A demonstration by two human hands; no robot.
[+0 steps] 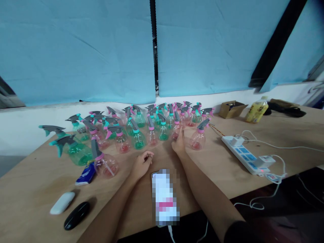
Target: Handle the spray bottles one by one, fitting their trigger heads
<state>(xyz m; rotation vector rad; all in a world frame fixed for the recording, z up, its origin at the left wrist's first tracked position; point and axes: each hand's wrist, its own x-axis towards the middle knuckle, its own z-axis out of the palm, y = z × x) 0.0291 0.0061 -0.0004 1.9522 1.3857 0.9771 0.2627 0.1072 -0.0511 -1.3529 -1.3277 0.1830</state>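
Observation:
Several small clear spray bottles (138,130) with grey triggers and pink or teal collars stand crowded on a wooden table (215,162). My right hand (179,144) reaches to the front of the cluster, its fingers touching a pink bottle (175,132); whether they grip it is not clear. Another pink bottle (198,136) stands just right of that hand. My left hand (142,164) rests on the table with fingers loosely curled, holding nothing. A phone (164,197) lies between my forearms.
A white power strip (244,153) with plugs and cables lies at right. A cardboard box (231,109) and a yellow bottle (256,109) sit at the back right. A white case (62,202), a black case (76,215) and a blue packet (86,174) lie front left.

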